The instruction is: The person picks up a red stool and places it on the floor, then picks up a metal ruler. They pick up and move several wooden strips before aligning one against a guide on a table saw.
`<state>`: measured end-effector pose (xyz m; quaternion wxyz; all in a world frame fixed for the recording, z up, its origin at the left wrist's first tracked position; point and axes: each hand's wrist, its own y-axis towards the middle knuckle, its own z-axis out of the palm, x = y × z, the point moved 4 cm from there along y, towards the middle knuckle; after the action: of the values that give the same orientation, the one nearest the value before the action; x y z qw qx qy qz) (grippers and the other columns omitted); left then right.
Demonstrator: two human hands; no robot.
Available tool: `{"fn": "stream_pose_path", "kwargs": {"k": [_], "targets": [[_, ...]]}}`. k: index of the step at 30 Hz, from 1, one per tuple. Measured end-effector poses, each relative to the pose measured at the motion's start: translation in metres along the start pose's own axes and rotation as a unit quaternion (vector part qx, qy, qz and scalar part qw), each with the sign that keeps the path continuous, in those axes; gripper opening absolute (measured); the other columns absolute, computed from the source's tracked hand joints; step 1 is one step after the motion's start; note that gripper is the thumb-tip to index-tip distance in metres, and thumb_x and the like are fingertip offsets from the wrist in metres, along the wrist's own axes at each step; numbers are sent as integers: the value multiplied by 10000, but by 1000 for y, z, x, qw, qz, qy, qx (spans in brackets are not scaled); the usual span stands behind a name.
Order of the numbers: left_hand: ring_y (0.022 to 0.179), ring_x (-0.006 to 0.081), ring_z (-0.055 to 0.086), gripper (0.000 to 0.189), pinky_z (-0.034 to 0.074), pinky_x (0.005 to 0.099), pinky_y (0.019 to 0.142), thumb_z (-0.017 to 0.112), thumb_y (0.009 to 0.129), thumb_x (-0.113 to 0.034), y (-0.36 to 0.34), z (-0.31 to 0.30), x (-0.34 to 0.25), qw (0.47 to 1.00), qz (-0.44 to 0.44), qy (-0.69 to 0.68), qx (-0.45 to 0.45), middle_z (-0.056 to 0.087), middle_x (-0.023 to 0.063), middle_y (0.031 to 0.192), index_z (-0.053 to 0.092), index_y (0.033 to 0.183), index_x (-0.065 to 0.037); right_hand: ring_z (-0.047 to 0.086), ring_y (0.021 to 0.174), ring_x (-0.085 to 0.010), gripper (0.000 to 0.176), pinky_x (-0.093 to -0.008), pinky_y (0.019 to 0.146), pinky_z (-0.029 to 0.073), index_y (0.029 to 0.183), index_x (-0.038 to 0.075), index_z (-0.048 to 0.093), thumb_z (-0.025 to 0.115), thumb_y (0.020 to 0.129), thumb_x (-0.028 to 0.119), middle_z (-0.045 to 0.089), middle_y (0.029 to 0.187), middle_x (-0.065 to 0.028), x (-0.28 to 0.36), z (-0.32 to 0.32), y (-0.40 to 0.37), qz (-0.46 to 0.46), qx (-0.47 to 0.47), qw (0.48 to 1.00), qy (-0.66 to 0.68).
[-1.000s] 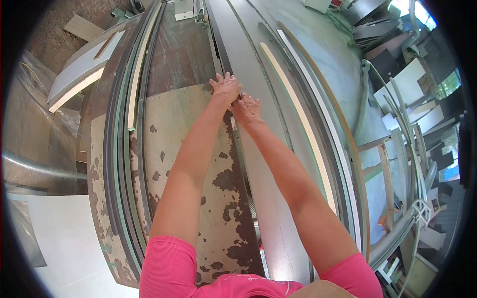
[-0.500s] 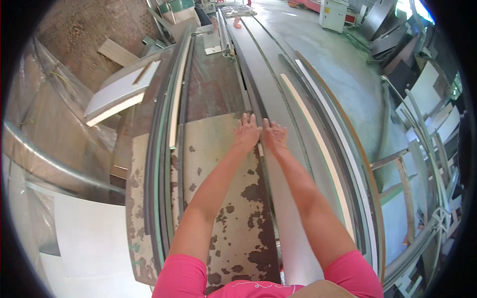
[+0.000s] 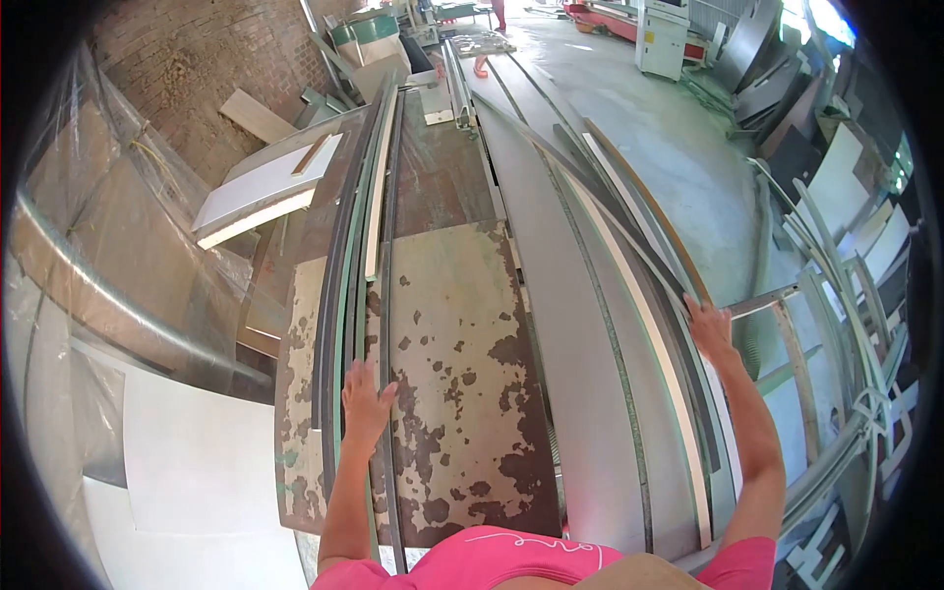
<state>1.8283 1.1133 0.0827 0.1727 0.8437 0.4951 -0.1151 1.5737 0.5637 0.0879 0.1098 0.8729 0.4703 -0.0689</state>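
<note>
My right hand (image 3: 710,329) is at the right side of the saw table, its fingers closed on the near end of a long dark strip (image 3: 619,218). That strip slants across the grey sliding table (image 3: 565,324) from the far middle to the right edge. On the left, my left hand (image 3: 366,403) lies over a bundle of long dark and green-edged strips (image 3: 330,334), fingers stretched forward and thumb apart. Just right of it runs a thin dark strip (image 3: 386,334). Ahead of that hand lies a pale-edged strip (image 3: 379,211).
A worn, patchy tabletop (image 3: 462,374) spans the middle. Along the right lie a cream-edged strip (image 3: 644,300) and a brown-edged strip (image 3: 654,206). White panels (image 3: 270,177) rest at the left. Scrap boards and a metal frame (image 3: 796,364) stand at the right. A white cabinet (image 3: 662,39) is far back.
My hands have parted from the middle of the table. The right hand has swung the dark strip's near end to the right; the left hand has moved left and nearer, onto the strips.
</note>
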Motion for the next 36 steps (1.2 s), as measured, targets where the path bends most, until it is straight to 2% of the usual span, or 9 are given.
{"fn": "stream_pose_path", "kwargs": {"k": [4, 10, 17, 19, 26, 30, 32, 33, 36], "targets": [[1130, 378, 349, 577, 317, 452, 926, 594, 783, -295, -38, -16, 13, 995, -92, -3, 32, 370, 192, 1227, 358, 1256, -62, 544, 944, -270, 553, -472, 844, 355, 1312, 184, 292, 527, 814, 233, 540, 1012, -123, -5, -6, -79, 19, 110, 994, -2], [1092, 376, 375, 613, 343, 464, 892, 620, 764, -298, -54, 6, 28, 993, -103, 35, 52, 391, 204, 1167, 339, 1262, -79, 523, 997, -283, 709, -478, 850, 358, 1363, 168, 174, 575, 785, 253, 518, 1064, -123, 8, -4, -148, 40, 235, 971, -14], [1146, 396, 358, 674, 324, 466, 933, 634, 747, -322, -68, 3, 21, 987, -125, 5, 99, 383, 252, 1212, 323, 1273, -38, 506, 1026, -285, 730, -472, 822, 373, 1362, 162, 180, 593, 774, 289, 463, 1135, -149, 33, -46, -168, 36, 209, 977, 17], [1154, 397, 355, 680, 314, 462, 947, 636, 746, -317, -79, 0, 19, 993, -85, -23, 73, 376, 248, 1217, 317, 1279, -38, 497, 1039, -283, 726, -469, 825, 372, 1361, 162, 183, 592, 776, 290, 452, 1149, -152, 50, -62, -173, 19, 201, 979, 31], [1135, 374, 363, 684, 360, 465, 901, 645, 741, -325, -150, -11, 18, 995, -91, -10, 33, 361, 200, 1225, 307, 1272, -59, 452, 1095, -265, 640, -435, 874, 338, 1337, 149, 275, 577, 798, 317, 412, 1198, -135, 96, -43, -208, -102, 196, 970, 105], [1115, 383, 379, 673, 374, 473, 882, 656, 732, -317, -198, -28, 24, 994, -93, 41, 31, 368, 197, 1209, 318, 1256, -64, 442, 1091, -282, 600, -436, 879, 337, 1325, 166, 291, 571, 803, 266, 403, 1210, -138, 113, -5, -233, -123, 142, 977, 100], [1079, 398, 404, 660, 389, 479, 857, 673, 715, -312, -216, -41, 19, 983, -154, 56, 83, 383, 199, 1175, 338, 1231, -72, 431, 1094, -299, 520, -433, 883, 345, 1277, 160, 352, 560, 804, 213, 402, 1215, -138, 118, 2, -248, -112, 77, 982, 135], [1040, 409, 429, 630, 405, 483, 833, 685, 701, -309, -225, -32, 35, 990, -112, 70, 54, 398, 202, 1130, 370, 1193, -72, 431, 1094, -299, 520, -433, 883, 345, 1277, 160, 352, 560, 804, 213, 402, 1215, -138, 121, 9, -255, -116, 82, 980, 140], [1023, 410, 438, 613, 421, 482, 811, 691, 698, -313, -251, -42, 33, 985, -134, 86, 64, 407, 211, 1097, 391, 1172, -65, 423, 1095, -310, 474, -428, 875, 364, 1230, 148, 401, 572, 789, 175, 393, 1222, -142, 123, 14, -275, -82, -10, 984, 156]]}}
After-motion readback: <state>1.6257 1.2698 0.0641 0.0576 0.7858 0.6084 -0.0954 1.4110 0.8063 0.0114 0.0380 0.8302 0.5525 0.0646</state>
